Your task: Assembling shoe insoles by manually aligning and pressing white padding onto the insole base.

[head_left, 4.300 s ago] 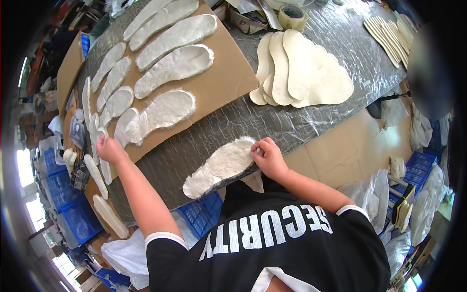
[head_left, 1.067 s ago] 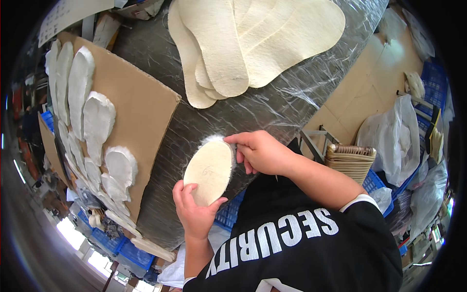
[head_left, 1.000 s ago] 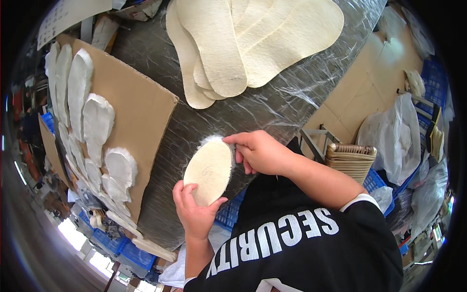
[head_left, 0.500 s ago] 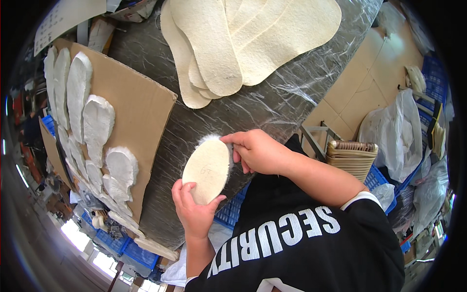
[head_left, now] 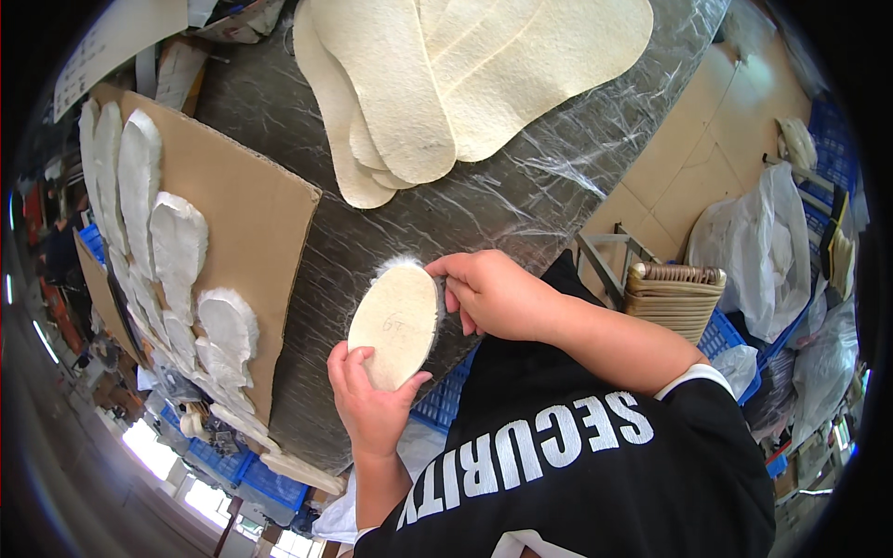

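Observation:
An oval fleece pad (head_left: pixel 395 325), cream and smooth on top with a small pencil mark, is held tilted above the table's front edge. White fluff sticks out along its far end and right rim. My left hand (head_left: pixel 370 395) grips its near end, thumb at the right side and fingers at the left. At the upper right rim my right hand (head_left: pixel 488 293) is closed in a pinch, index fingertip against the edge; the thumb tip is mostly hidden. Farther off, large cream insole-shaped pieces (head_left: pixel 391 102) lie overlapped on the table.
Plastic film covers the dark table (head_left: pixel 521 205). To the left, a cardboard sheet (head_left: pixel 246 177) carries several white fleece insoles (head_left: pixel 177 242). A woven stool (head_left: pixel 674 298), plastic bags (head_left: pixel 758 251) and blue crates (head_left: pixel 721 339) stand to the right.
The table, cardboard and large pieces have shifted slightly left in the view. Both hands keep nearly the same hold on the pad.

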### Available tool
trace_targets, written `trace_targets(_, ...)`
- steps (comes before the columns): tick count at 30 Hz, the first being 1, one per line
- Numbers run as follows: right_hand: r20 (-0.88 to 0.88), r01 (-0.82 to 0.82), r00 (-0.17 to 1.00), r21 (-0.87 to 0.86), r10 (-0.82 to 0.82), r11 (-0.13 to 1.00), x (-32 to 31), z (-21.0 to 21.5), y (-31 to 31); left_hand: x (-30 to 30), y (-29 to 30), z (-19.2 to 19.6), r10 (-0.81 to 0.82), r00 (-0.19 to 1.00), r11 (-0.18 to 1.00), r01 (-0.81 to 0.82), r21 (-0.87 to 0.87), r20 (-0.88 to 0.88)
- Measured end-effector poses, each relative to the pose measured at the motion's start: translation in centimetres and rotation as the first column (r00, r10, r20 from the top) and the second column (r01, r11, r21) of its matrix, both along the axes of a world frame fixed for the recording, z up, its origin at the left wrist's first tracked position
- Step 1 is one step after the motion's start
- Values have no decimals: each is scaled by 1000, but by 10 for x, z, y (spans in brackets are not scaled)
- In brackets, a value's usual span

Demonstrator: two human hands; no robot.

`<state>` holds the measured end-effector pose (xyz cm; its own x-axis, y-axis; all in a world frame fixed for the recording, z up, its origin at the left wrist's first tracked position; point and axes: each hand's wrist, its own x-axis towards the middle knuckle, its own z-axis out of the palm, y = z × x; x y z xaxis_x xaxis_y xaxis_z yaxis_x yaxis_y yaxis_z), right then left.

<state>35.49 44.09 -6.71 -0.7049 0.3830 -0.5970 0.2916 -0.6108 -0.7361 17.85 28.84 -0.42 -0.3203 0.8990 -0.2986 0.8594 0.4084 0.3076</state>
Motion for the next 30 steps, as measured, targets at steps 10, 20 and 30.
trace_targets(10, 8, 71, 997, -13, -71, 997, 0, 4, -3, 0, 6, 6, -20, 1000, 999, 19, -32, -21)
trace_targets(20, -82, -262, 898, 691, 432, 674, 21, 1, -59, 1, 16, 13, -45, 999, 997, 44, -61, -22)
trace_targets(30, 93, -475, 810, 683, 578, 556, 5, 2, -66, 7, 19, 11, -56, 997, 994, 50, -93, -61)
